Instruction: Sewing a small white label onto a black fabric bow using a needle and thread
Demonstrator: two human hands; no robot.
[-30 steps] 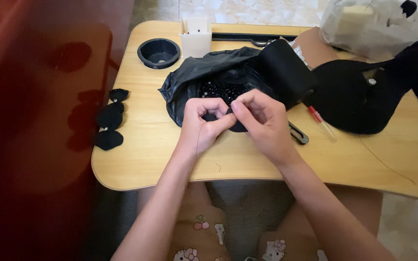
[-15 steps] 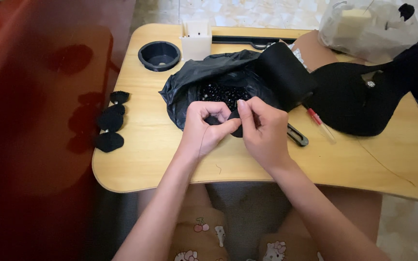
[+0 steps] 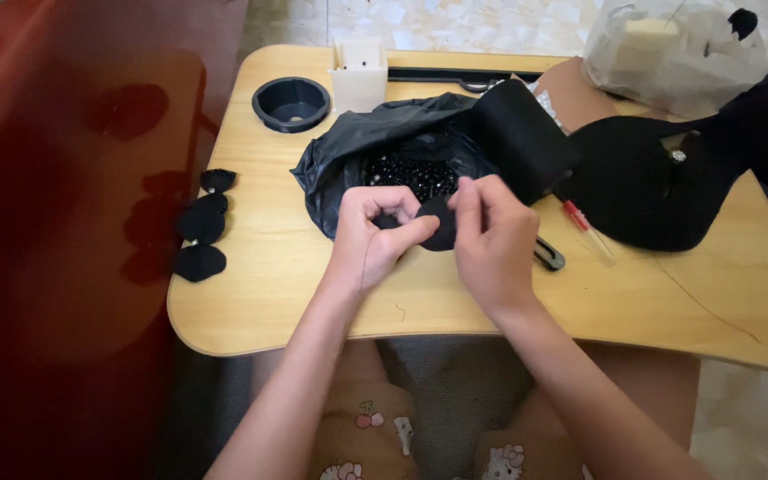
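Both my hands meet over the front middle of a small wooden lap table (image 3: 268,293). My left hand (image 3: 375,236) pinches a small round black fabric piece (image 3: 438,224) with thumb and fingers. My right hand (image 3: 493,231) grips the same piece from the right, fingers curled over it. Just behind my hands lies an open black plastic bag (image 3: 357,147) holding several small shiny black beads (image 3: 411,173).
Three finished black fabric pieces (image 3: 201,222) lie at the table's left edge. A black round cup (image 3: 291,102) and white box (image 3: 358,73) stand at the back. Black fabric (image 3: 651,182), a red-tipped pen (image 3: 584,227) and a clear plastic bag (image 3: 673,49) are on the right. Red surface left.
My hands have shifted slightly, still working the black fabric piece between the fingers. The piece now shows more between my two hands.
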